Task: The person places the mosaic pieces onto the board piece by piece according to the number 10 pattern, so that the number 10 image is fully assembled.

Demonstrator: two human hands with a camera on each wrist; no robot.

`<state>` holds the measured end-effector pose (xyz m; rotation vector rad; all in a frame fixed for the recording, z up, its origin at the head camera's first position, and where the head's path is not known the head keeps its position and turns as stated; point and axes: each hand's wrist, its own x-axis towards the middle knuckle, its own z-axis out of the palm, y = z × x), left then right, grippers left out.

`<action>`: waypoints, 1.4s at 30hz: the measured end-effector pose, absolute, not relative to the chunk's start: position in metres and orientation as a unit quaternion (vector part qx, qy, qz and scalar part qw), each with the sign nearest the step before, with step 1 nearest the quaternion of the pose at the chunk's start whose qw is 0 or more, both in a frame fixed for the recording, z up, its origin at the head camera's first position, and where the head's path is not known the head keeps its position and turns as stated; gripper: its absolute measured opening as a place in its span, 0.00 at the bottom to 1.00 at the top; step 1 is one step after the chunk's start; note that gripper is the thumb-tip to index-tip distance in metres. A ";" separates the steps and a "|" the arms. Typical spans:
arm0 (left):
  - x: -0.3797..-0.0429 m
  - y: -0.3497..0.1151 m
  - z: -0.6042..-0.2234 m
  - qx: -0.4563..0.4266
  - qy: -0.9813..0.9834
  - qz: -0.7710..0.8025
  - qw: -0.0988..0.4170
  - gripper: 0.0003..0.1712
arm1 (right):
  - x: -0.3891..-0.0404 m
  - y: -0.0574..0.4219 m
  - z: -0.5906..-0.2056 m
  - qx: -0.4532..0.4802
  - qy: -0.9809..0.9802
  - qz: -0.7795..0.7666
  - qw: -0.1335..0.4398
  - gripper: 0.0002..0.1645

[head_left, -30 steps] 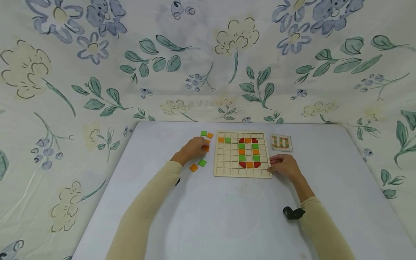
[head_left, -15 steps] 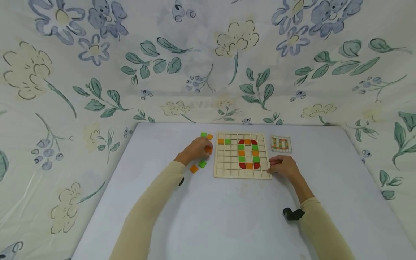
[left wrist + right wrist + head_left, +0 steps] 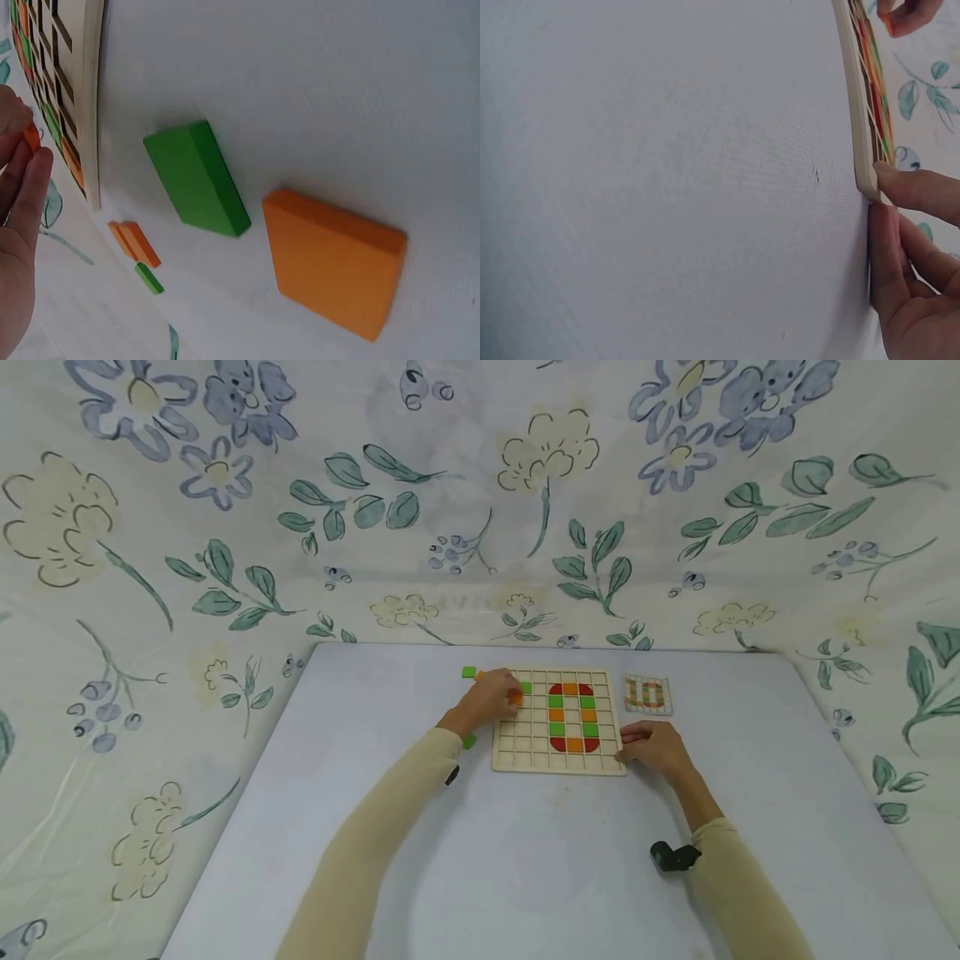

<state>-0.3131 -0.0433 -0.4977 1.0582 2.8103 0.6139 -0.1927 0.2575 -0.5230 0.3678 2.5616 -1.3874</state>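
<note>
My left hand (image 3: 486, 700) is over the upper left of a wooden grid board (image 3: 525, 762), pinching an orange square tile (image 3: 516, 699) between thumb and fingers. The same tile (image 3: 31, 138) shows at the fingertips in the left wrist view. Red, orange and green tiles form a rounded ring (image 3: 557, 715) on the board's right half, and a green tile (image 3: 527, 688) sits in an upper left cell. At the board's lower right, my right hand (image 3: 657, 747) grips the edge; its thumb (image 3: 911, 187) lies on the rim and its fingers against the side.
A small pattern card (image 3: 648, 694) lies right of the board. Left of the board are loose tiles: a near green one (image 3: 195, 180), an orange one (image 3: 334, 262), and further back two orange ones (image 3: 139, 244) and a green one (image 3: 149, 277). A flowered cloth (image 3: 480, 527) hangs behind the table.
My left hand has picked up an orange tile from the loose ones and carried it right, over the board's upper left cells. My right hand stays at the board's edge.
</note>
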 end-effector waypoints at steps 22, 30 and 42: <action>-0.313 -0.018 -0.503 0.310 0.931 0.188 0.052 0.08 | -0.195 0.262 -0.524 0.128 0.866 -0.473 0.101 0.27; -0.306 -0.019 -0.503 0.331 0.933 0.135 0.027 0.09 | -0.195 0.260 -0.523 0.128 0.865 -0.473 0.105 0.27; -0.310 -0.047 -0.500 0.266 0.945 0.190 0.021 0.17 | -0.192 0.258 -0.521 0.120 0.864 -0.478 0.107 0.28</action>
